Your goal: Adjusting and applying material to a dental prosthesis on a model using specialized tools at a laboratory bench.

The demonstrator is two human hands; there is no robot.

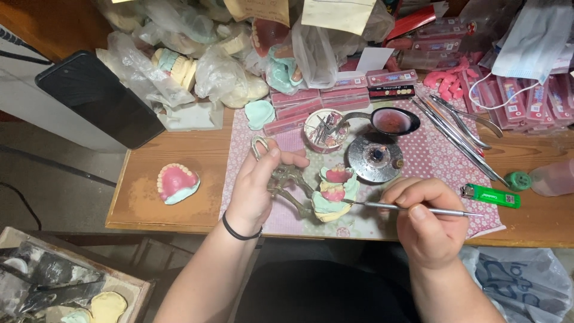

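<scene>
My left hand (257, 185) grips a brass dental articulator (286, 179) that carries a pale green plaster cast with pink wax gums and teeth (332, 192). My right hand (426, 218) pinches a thin metal wax tool (412, 208) like a pen. Its tip touches the right side of the cast. Both hands hover over the front edge of a wooden table (173, 149), above a pink flowered mat (430, 155).
A second pink denture on a green base (176, 183) lies at the left. Behind the cast stand a round metal burner (375, 157), a spoon of pink wax (391, 120), a tub of pins (324, 128), several steel tools (454, 128), a green lighter (490, 195) and a dark phone (98, 98).
</scene>
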